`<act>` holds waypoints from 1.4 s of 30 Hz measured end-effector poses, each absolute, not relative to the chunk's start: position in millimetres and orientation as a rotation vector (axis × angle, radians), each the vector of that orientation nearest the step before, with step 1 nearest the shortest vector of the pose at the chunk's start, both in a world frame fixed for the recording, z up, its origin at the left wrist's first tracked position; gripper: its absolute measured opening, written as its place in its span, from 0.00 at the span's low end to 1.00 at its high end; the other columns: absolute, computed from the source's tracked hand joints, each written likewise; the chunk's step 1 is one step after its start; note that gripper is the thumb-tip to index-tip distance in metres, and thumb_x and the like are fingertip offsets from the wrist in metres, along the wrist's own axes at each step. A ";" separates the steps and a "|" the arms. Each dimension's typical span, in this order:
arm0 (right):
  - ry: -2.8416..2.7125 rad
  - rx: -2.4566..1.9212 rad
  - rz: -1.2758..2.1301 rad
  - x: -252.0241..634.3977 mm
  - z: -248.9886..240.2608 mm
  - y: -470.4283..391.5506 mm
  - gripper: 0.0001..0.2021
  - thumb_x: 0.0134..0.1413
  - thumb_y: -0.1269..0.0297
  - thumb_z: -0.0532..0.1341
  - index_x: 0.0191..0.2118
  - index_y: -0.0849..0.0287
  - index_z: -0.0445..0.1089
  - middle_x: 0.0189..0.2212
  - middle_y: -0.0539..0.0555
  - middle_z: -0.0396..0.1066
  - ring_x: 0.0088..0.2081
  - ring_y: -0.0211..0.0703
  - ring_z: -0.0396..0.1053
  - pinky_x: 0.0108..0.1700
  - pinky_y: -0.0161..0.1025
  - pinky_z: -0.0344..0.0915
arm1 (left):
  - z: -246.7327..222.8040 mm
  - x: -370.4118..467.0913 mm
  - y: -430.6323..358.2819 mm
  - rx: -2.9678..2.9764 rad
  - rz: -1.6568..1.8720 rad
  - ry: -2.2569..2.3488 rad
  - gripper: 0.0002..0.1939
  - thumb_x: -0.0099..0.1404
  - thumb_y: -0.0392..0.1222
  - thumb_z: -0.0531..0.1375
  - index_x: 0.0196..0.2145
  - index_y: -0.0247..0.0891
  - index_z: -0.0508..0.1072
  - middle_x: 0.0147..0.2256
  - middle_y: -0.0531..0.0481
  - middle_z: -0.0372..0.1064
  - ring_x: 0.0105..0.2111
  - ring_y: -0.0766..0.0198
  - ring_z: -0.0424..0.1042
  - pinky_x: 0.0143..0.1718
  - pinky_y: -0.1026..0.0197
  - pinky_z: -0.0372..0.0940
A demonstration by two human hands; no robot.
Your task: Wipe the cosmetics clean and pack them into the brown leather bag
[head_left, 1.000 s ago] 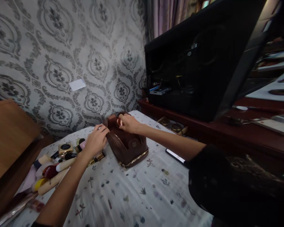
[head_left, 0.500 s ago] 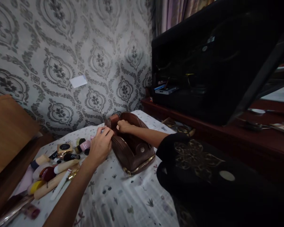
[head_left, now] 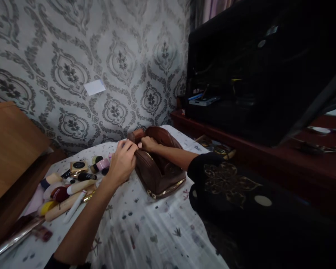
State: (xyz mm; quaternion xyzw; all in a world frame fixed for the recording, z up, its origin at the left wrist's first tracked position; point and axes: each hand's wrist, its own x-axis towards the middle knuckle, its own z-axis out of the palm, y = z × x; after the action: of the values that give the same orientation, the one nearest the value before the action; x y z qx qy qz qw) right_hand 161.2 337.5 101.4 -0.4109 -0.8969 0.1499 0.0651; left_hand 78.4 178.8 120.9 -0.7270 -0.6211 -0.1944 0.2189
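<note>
Where the brown bag [head_left: 156, 181] sits: on the patterned cloth [head_left: 154, 233], mid-view, open side up; gold zip [head_left: 170, 189] along its near lower edge.
L hand [head_left: 122, 158]: at the rim [head_left: 149, 156] on the bag's left, fingers bent over it; thumb's hidden, so we can't tell if it grips or just rests there.
R hand [head_left: 149, 144]: reaching in toward the far end, fingers curled; we see a pale pink bit by the tips, but can't tell if it's a thing held; grip unclear.
Inside the bag: we judge the step in hand to be R hand work in there, w/ L hand steadying; next move, as we see it, calls for a wide opening, a still rim & R fingers clear of the walls.
Cosmetics to the left: gold compact [head_left: 78, 166], pink tube [head_left: 103, 164] & white tube [head_left: 75, 207], etc.; all outside the bag, near our L forearm [head_left: 93, 213].
</note>
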 end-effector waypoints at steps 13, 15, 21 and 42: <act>-2.760 -1.145 0.425 154.5 95.5 321.7 0.23 0.54 0.58 0.66 0.53 0.64 0.72 0.56 0.70 0.69 0.55 0.59 0.71 0.47 0.40 0.68 | 114.9 75.5 149.3 -1.993 -0.597 -1.782 0.14 0.64 0.29 0.50 0.41 0.40 0.72 0.47 0.44 0.69 0.53 0.50 0.62 0.57 0.47 0.62; -2.757 -1.156 0.419 156.3 95.4 319.6 0.24 0.54 0.58 0.66 0.55 0.65 0.71 0.57 0.71 0.68 0.55 0.60 0.70 0.48 0.40 0.68 | 111.3 74.7 149.0 -2.004 -0.637 -1.777 0.15 0.64 0.28 0.50 0.43 0.39 0.72 0.49 0.44 0.69 0.54 0.50 0.61 0.59 0.46 0.61; -2.768 -1.210 0.476 161.4 103.0 317.4 0.25 0.53 0.57 0.67 0.55 0.63 0.70 0.56 0.69 0.69 0.55 0.61 0.71 0.47 0.42 0.69 | 107.3 76.5 156.4 -2.024 -0.748 -1.739 0.18 0.64 0.27 0.50 0.46 0.39 0.73 0.50 0.45 0.70 0.56 0.52 0.61 0.59 0.46 0.62; -2.539 -1.065 0.503 180.0 155.7 298.5 0.13 0.62 0.68 0.58 0.50 0.62 0.74 0.47 0.62 0.76 0.52 0.50 0.73 0.50 0.38 0.67 | 93.5 72.8 142.7 -2.012 -1.007 -1.777 0.28 0.67 0.31 0.50 0.64 0.38 0.56 0.63 0.38 0.57 0.64 0.54 0.56 0.65 0.44 0.56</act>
State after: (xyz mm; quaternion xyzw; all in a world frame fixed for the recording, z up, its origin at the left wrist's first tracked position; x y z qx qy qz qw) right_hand 180.0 298.5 155.7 -0.3749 -0.8938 0.1772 0.1707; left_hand 72.8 142.7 93.5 -0.6952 -0.6139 -0.3481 0.1369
